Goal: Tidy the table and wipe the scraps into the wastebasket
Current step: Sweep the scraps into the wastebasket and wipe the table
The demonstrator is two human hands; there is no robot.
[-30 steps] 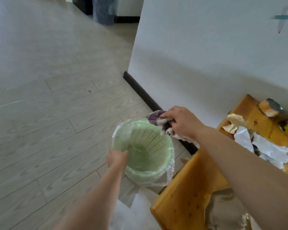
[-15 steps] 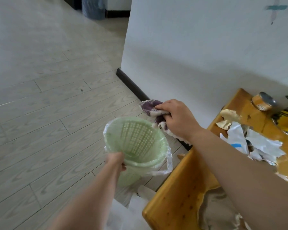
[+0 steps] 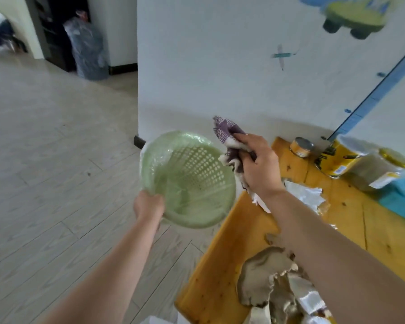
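Rising higher, the wastebasket [image 3: 192, 181] now tilts just left of the table [image 3: 239, 230]. The left hand [image 3: 149, 204] grips its rim and the right hand [image 3: 260, 167] clutches the cloth [image 3: 227, 134]. The scraps [image 3: 306, 197] look ready for sweeping.

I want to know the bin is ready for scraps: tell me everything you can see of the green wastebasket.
The wastebasket is round, pale green plastic with lattice-holed walls, lined by a clear bag folded over the rim. It is off the floor and tilted so that its mouth faces the camera, beside the table corner. The left hand grips its near rim. The cloth in the right hand hangs close to its right rim; whether they touch is unclear. Its inside looks empty.
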